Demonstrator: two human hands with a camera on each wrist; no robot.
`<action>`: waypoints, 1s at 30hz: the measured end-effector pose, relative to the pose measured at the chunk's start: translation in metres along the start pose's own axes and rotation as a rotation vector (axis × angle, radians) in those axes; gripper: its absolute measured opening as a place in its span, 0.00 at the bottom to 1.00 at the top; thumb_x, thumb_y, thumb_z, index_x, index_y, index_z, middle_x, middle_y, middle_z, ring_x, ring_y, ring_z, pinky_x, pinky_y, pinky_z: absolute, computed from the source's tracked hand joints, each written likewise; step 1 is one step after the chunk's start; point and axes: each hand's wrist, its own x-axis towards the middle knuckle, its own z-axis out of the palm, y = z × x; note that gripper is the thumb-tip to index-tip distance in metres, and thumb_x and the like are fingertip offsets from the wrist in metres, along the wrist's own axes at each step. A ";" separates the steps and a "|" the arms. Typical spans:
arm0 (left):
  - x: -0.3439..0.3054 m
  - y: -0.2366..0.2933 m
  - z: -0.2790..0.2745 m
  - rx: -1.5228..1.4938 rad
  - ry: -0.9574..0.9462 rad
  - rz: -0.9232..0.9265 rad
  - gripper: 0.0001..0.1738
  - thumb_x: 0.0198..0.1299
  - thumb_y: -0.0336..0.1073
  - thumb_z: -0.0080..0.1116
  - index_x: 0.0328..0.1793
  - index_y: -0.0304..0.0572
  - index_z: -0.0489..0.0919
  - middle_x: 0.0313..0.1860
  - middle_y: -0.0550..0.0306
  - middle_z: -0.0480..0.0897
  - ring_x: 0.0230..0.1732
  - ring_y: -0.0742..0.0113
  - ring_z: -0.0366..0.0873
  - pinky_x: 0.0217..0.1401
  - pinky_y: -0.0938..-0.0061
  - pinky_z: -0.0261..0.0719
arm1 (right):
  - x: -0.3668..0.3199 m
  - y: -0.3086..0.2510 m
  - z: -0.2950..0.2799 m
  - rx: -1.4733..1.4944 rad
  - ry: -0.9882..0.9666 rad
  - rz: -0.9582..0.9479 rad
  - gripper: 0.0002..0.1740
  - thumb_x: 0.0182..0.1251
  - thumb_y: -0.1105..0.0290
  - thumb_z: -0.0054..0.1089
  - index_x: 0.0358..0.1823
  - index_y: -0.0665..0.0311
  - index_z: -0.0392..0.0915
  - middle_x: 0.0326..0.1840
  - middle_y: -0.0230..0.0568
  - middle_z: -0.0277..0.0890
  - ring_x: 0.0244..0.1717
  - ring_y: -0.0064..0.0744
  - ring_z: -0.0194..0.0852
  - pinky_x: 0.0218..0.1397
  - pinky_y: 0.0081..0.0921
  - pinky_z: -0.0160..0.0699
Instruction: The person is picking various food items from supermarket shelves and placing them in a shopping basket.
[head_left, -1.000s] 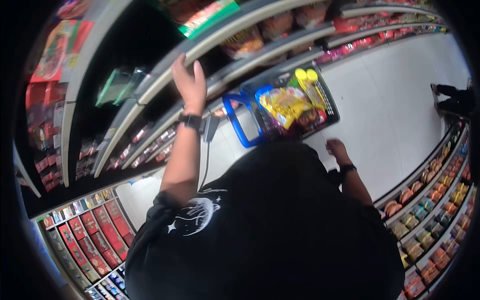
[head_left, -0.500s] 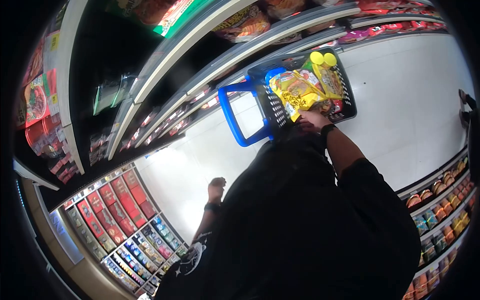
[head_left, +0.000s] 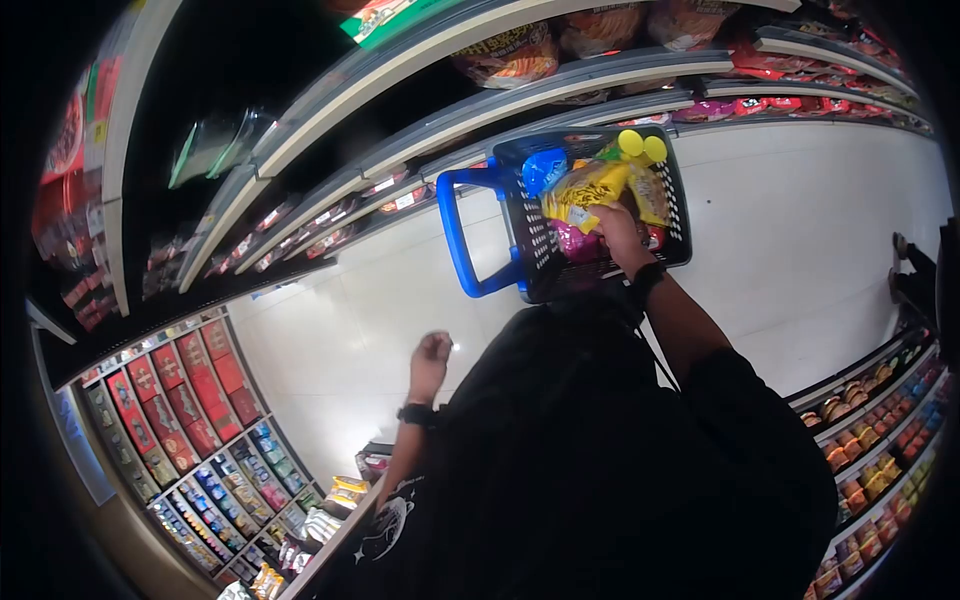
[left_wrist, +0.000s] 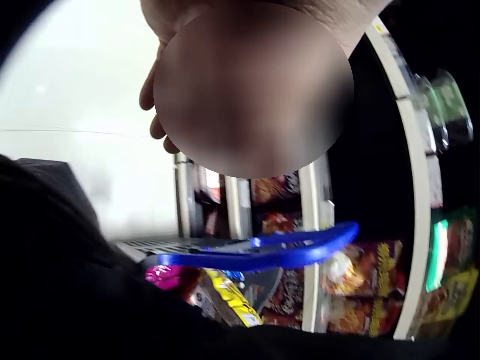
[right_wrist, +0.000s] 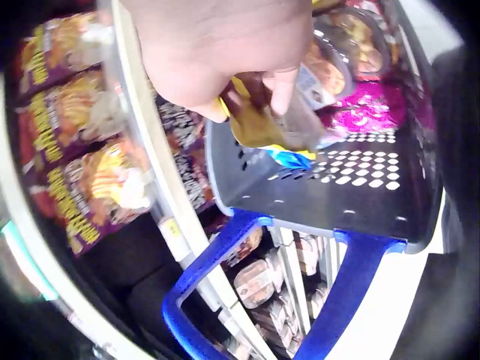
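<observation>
In the head view a dark basket (head_left: 680,200) with a blue handle (head_left: 452,232) holds several packets. The right hand (head_left: 622,238) reaches into it and grips a yellow packet (head_left: 590,192); the right wrist view shows its fingers pinching the packet (right_wrist: 259,124) above the basket's perforated wall. Beside that lie a blue packet (head_left: 545,172), a magenta packet (head_left: 574,240) and a packet with two round yellow discs (head_left: 642,146). The left hand (head_left: 430,368) hangs over the floor, away from the basket, fingers loosely curled and holding nothing. In the left wrist view a blur covers most of that hand.
Shelves of packaged food (head_left: 400,150) run along the left and top. More shelves (head_left: 870,440) stand at the lower right, and red boxes (head_left: 170,400) fill a rack at the lower left. A person's dark-clothed legs (head_left: 918,275) are at the right edge of the pale floor.
The right hand has moved from beside the basket into it and taken hold of the yellow packet, uncovering the blue and magenta ones. The left hand has come down from the shelf edge.
</observation>
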 end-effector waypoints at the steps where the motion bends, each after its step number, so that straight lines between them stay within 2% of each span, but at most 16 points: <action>1: 0.011 0.021 0.003 0.065 -0.028 0.045 0.09 0.68 0.34 0.59 0.48 0.36 0.80 0.36 0.63 0.82 0.39 0.77 0.76 0.47 0.79 0.76 | -0.012 -0.017 -0.005 -0.115 -0.061 -0.008 0.15 0.63 0.71 0.62 0.48 0.72 0.76 0.40 0.44 0.80 0.43 0.32 0.83 0.42 0.25 0.83; 3: 0.021 0.085 0.015 0.106 -0.087 0.116 0.10 0.67 0.35 0.59 0.48 0.35 0.80 0.36 0.62 0.82 0.39 0.77 0.77 0.46 0.79 0.76 | -0.042 -0.050 -0.010 -0.353 -0.188 -0.021 0.12 0.62 0.70 0.62 0.43 0.72 0.78 0.32 0.42 0.80 0.39 0.28 0.83 0.38 0.24 0.80; 4: 0.027 0.106 0.019 0.125 -0.126 0.188 0.10 0.66 0.34 0.60 0.48 0.35 0.80 0.36 0.61 0.83 0.39 0.76 0.77 0.45 0.79 0.76 | -0.071 -0.074 -0.003 -0.559 -0.135 -0.138 0.10 0.62 0.69 0.61 0.35 0.71 0.79 0.23 0.40 0.77 0.30 0.22 0.78 0.32 0.23 0.75; 7: 0.034 0.166 0.032 0.123 -0.302 0.381 0.08 0.66 0.33 0.61 0.45 0.36 0.80 0.35 0.67 0.80 0.39 0.81 0.74 0.45 0.82 0.74 | -0.110 -0.109 -0.021 -0.892 -0.161 -0.498 0.10 0.64 0.69 0.60 0.31 0.69 0.79 0.22 0.38 0.75 0.26 0.17 0.71 0.29 0.23 0.69; 8: 0.040 0.179 0.037 0.160 -0.342 0.495 0.09 0.64 0.33 0.63 0.47 0.38 0.80 0.35 0.68 0.79 0.38 0.81 0.73 0.45 0.82 0.74 | -0.133 -0.133 -0.018 -0.942 -0.208 -0.454 0.09 0.64 0.69 0.60 0.29 0.69 0.79 0.22 0.35 0.73 0.25 0.16 0.68 0.29 0.22 0.68; 10: 0.039 0.213 0.046 0.114 -0.416 0.449 0.13 0.61 0.33 0.66 0.50 0.40 0.80 0.36 0.69 0.78 0.38 0.80 0.73 0.46 0.81 0.74 | -0.193 -0.181 0.002 -1.002 -0.257 -0.300 0.09 0.66 0.70 0.59 0.28 0.67 0.78 0.23 0.25 0.69 0.26 0.14 0.62 0.28 0.20 0.64; 11: 0.052 0.215 0.057 -0.018 -0.465 0.563 0.21 0.57 0.33 0.70 0.55 0.39 0.77 0.37 0.63 0.80 0.38 0.75 0.75 0.45 0.78 0.77 | -0.227 -0.199 0.016 -0.978 -0.335 -0.323 0.11 0.68 0.68 0.60 0.28 0.66 0.77 0.23 0.20 0.67 0.24 0.13 0.59 0.26 0.20 0.61; 13: 0.066 0.237 0.070 0.001 -0.532 0.683 0.46 0.47 0.33 0.78 0.72 0.41 0.63 0.61 0.53 0.76 0.61 0.66 0.74 0.62 0.72 0.73 | -0.277 -0.234 0.034 -1.131 -0.433 -0.330 0.13 0.69 0.64 0.61 0.29 0.65 0.77 0.22 0.18 0.64 0.24 0.12 0.57 0.25 0.17 0.58; 15: 0.069 0.257 0.080 -0.096 -0.655 0.685 0.53 0.45 0.33 0.79 0.76 0.45 0.57 0.69 0.58 0.70 0.70 0.67 0.66 0.71 0.70 0.63 | -0.321 -0.261 0.050 -1.172 -0.495 -0.387 0.15 0.70 0.61 0.62 0.29 0.64 0.77 0.22 0.18 0.63 0.24 0.11 0.56 0.25 0.15 0.56; 17: 0.060 0.277 0.083 -0.379 -0.983 0.651 0.59 0.43 0.35 0.80 0.79 0.44 0.52 0.74 0.56 0.65 0.74 0.64 0.62 0.76 0.66 0.57 | -0.365 -0.278 0.067 -1.189 -0.471 -0.515 0.20 0.69 0.56 0.61 0.24 0.63 0.76 0.19 0.17 0.59 0.21 0.10 0.51 0.22 0.16 0.48; 18: 0.054 0.284 0.083 -0.460 -1.184 0.542 0.60 0.44 0.36 0.80 0.79 0.41 0.52 0.74 0.56 0.65 0.74 0.64 0.62 0.77 0.67 0.56 | -0.377 -0.282 0.073 -1.169 -0.433 -0.582 0.20 0.69 0.56 0.62 0.24 0.62 0.75 0.19 0.17 0.59 0.21 0.10 0.50 0.22 0.16 0.48; 19: 0.044 0.287 0.083 -0.502 -1.207 0.568 0.53 0.47 0.31 0.77 0.77 0.42 0.56 0.69 0.56 0.71 0.68 0.65 0.68 0.71 0.68 0.66 | -0.387 -0.286 0.077 -1.151 -0.399 -0.648 0.20 0.69 0.56 0.62 0.24 0.61 0.75 0.19 0.16 0.58 0.21 0.10 0.50 0.22 0.16 0.48; 22: 0.013 0.293 0.077 -0.498 -1.201 0.634 0.40 0.54 0.37 0.74 0.71 0.36 0.66 0.63 0.57 0.76 0.63 0.70 0.71 0.68 0.72 0.68 | -0.391 -0.291 0.085 -1.163 -0.221 -0.708 0.21 0.69 0.57 0.62 0.20 0.57 0.69 0.19 0.16 0.58 0.20 0.09 0.50 0.21 0.15 0.47; 27: -0.001 0.254 0.076 -0.799 -1.114 0.307 0.20 0.69 0.36 0.56 0.62 0.32 0.75 0.55 0.52 0.82 0.52 0.67 0.81 0.57 0.71 0.80 | -0.327 -0.271 0.073 -0.918 0.022 -0.804 0.21 0.69 0.57 0.62 0.20 0.57 0.72 0.20 0.19 0.65 0.22 0.11 0.57 0.27 0.18 0.57; 28: 0.003 0.245 0.078 -0.823 -1.082 0.281 0.20 0.70 0.37 0.55 0.62 0.32 0.75 0.55 0.53 0.82 0.52 0.68 0.81 0.57 0.72 0.79 | -0.314 -0.263 0.069 -0.799 0.026 -0.769 0.17 0.71 0.57 0.60 0.28 0.59 0.77 0.25 0.22 0.71 0.26 0.12 0.63 0.32 0.17 0.64; 30: 0.011 0.223 0.081 -0.791 -0.967 0.326 0.21 0.72 0.41 0.52 0.62 0.32 0.75 0.54 0.55 0.82 0.51 0.70 0.80 0.57 0.73 0.78 | -0.315 -0.230 0.073 -0.332 -0.086 -0.730 0.21 0.73 0.50 0.54 0.46 0.63 0.79 0.37 0.29 0.79 0.38 0.19 0.74 0.47 0.22 0.73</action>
